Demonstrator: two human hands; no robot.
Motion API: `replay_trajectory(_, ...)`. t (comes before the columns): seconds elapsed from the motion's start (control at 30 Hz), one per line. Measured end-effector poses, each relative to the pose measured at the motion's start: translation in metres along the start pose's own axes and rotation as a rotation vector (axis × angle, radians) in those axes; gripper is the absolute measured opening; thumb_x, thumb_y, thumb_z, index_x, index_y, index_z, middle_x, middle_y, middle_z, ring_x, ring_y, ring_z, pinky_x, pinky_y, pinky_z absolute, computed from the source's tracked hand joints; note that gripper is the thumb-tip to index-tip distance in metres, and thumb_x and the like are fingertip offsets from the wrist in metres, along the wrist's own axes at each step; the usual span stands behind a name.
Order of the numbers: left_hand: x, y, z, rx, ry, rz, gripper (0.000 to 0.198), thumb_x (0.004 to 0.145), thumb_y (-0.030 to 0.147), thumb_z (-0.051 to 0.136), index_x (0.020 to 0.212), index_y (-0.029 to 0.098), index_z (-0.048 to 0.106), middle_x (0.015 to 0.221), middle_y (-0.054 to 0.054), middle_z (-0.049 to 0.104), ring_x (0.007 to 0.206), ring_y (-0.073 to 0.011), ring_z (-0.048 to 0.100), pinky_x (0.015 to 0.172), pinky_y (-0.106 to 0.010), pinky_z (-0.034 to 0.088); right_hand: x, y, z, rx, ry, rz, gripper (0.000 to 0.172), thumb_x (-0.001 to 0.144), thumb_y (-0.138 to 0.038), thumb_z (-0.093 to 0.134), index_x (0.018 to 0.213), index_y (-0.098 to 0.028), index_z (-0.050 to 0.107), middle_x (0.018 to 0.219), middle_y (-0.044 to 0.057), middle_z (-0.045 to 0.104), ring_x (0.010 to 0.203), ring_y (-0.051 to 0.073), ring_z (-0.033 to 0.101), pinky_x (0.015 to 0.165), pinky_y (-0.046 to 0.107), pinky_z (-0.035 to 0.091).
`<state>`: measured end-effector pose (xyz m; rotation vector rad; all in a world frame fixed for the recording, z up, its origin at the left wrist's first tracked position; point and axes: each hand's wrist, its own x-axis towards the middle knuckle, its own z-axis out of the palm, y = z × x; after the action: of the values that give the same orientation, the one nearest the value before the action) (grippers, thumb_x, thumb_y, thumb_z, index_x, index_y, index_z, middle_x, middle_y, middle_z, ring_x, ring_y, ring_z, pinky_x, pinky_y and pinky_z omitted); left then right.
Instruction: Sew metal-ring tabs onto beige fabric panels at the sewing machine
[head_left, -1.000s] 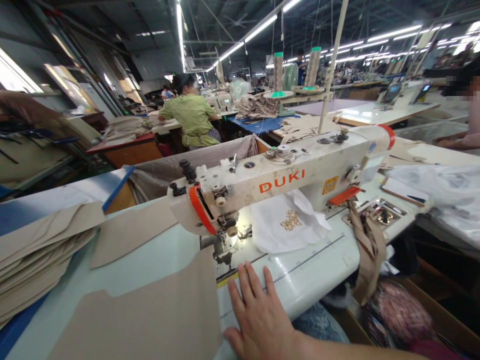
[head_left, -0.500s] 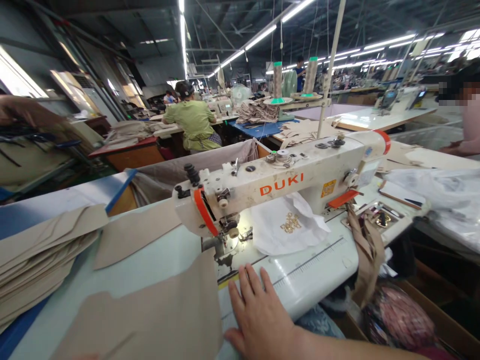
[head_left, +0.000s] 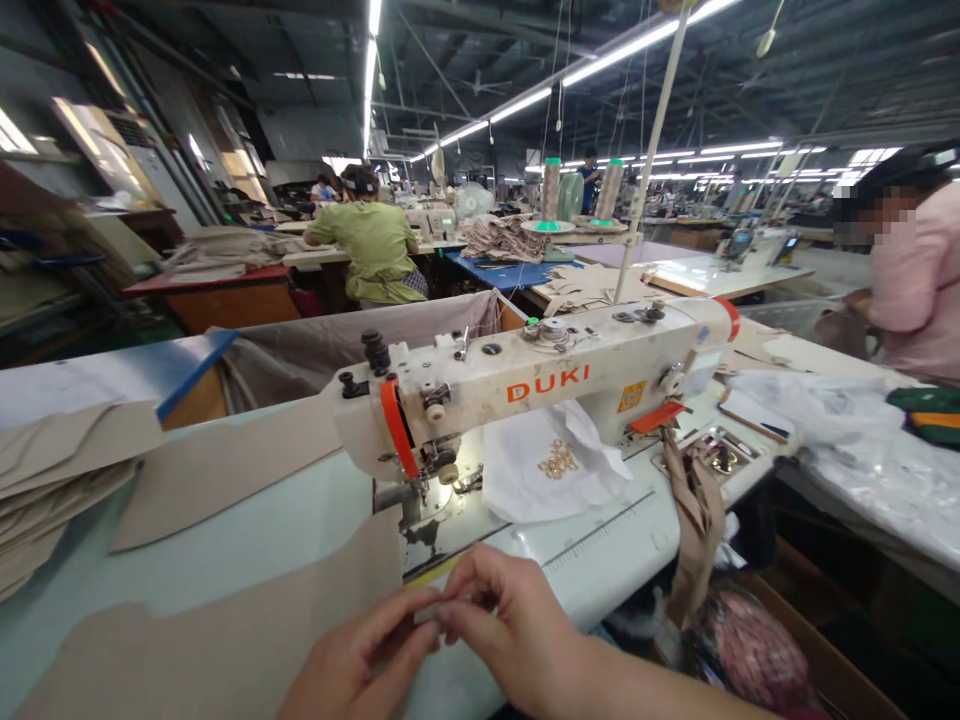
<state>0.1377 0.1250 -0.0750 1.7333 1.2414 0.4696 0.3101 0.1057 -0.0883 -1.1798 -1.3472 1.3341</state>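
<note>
My left hand [head_left: 364,660] and my right hand [head_left: 517,612] meet fingertip to fingertip at the bottom middle, over the front edge of the sewing machine's bed. Both are closed in a pinch around something small and greyish, mostly hidden by the fingers. Just beyond them stands the white sewing machine [head_left: 480,395] marked DUKI. A beige fabric panel [head_left: 247,610] lies flat to the left of its needle area, beside my left hand. Small gold-coloured metal pieces [head_left: 556,459] sit in a heap on a white sheet [head_left: 517,485] under the machine's arm.
Stacked beige panels [head_left: 67,470] lie at the left, with another panel [head_left: 217,470] behind the nearer one. Beige straps [head_left: 686,500] hang over the right edge near a metal tray [head_left: 739,455]. Clear plastic bags [head_left: 847,460] lie farther right. A person in pink [head_left: 915,280] bends at the right.
My right hand has lifted off the machine bed and closed its fingers. My left hand has come in from the lower left to meet it. The camera view has shifted right.
</note>
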Motion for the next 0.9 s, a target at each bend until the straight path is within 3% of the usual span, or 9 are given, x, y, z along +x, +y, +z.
replay_trajectory(0.1,0.007,0.002,-0.001,-0.060,-0.012,-0.041,0.033,0.078,0.049,0.053,0.093,0.027,0.072,0.079,0.000,0.073,0.075,-0.0214,0.067,0.071,-0.025,0.053,0.006,-0.004,-0.006,-0.125,-0.088,-0.062,0.010,0.086,-0.019,0.054,0.087,-0.017,0.064,0.075,-0.001,0.068,0.070,0.012,0.064,0.063,0.019,0.047)
replay_trajectory(0.2,0.010,0.000,-0.005,-0.092,0.024,-0.113,0.036,0.071,0.054,0.055,0.085,0.027,0.074,0.072,0.000,0.073,0.071,-0.0232,0.068,0.070,-0.028,0.055,0.011,-0.011,-0.029,-0.435,-0.169,-0.148,0.016,0.089,-0.020,0.051,0.089,-0.018,0.067,0.079,0.000,0.068,0.073,0.012,0.062,0.066,0.018,0.046)
replay_trajectory(0.33,0.013,-0.008,-0.016,-0.061,0.132,-0.180,0.041,0.063,0.060,0.059,0.081,0.027,0.075,0.073,-0.001,0.074,0.071,-0.0246,0.068,0.072,-0.031,0.055,0.031,-0.013,-0.082,-0.968,-0.020,-0.220,0.020,0.092,-0.015,0.046,0.098,-0.016,0.065,0.093,0.004,0.068,0.087,0.014,0.062,0.079,0.021,0.045)
replay_trajectory(0.43,0.014,-0.010,-0.020,-0.033,0.171,-0.195,0.043,0.060,0.060,0.059,0.079,0.025,0.076,0.068,-0.002,0.073,0.070,-0.0253,0.067,0.072,-0.032,0.055,0.050,-0.010,-0.113,-1.383,0.008,-0.147,0.023,0.091,-0.011,0.044,0.099,-0.015,0.066,0.101,0.008,0.066,0.098,0.019,0.058,0.084,0.026,0.043)
replay_trajectory(0.53,0.013,-0.005,-0.021,-0.127,0.172,-0.225,0.043,0.057,0.060,0.063,0.077,0.024,0.076,0.073,-0.003,0.074,0.074,-0.0263,0.068,0.072,-0.033,0.055,0.064,-0.006,-0.124,-1.470,-0.079,-0.132,0.022,0.089,-0.010,0.047,0.087,-0.012,0.068,0.093,0.010,0.067,0.094,0.021,0.058,0.083,0.028,0.043)
replay_trajectory(0.67,0.008,-0.002,-0.021,-0.290,0.178,-0.303,0.048,0.052,0.059,0.068,0.080,0.021,0.075,0.077,-0.005,0.075,0.074,-0.0261,0.069,0.071,-0.034,0.056,0.070,-0.003,-0.120,-1.517,-0.149,-0.133,0.021,0.086,-0.007,0.049,0.087,-0.009,0.069,0.091,0.013,0.067,0.091,0.022,0.059,0.080,0.029,0.044)
replay_trajectory(0.9,0.005,-0.001,-0.019,-0.419,0.182,-0.340,0.049,0.052,0.057,0.071,0.081,0.018,0.068,0.076,-0.007,0.074,0.070,-0.0236,0.068,0.067,-0.032,0.056,0.074,-0.001,-0.125,-1.455,-0.096,-0.146,0.023,0.085,-0.005,0.048,0.083,-0.011,0.070,0.088,0.013,0.069,0.088,0.022,0.062,0.077,0.029,0.046)
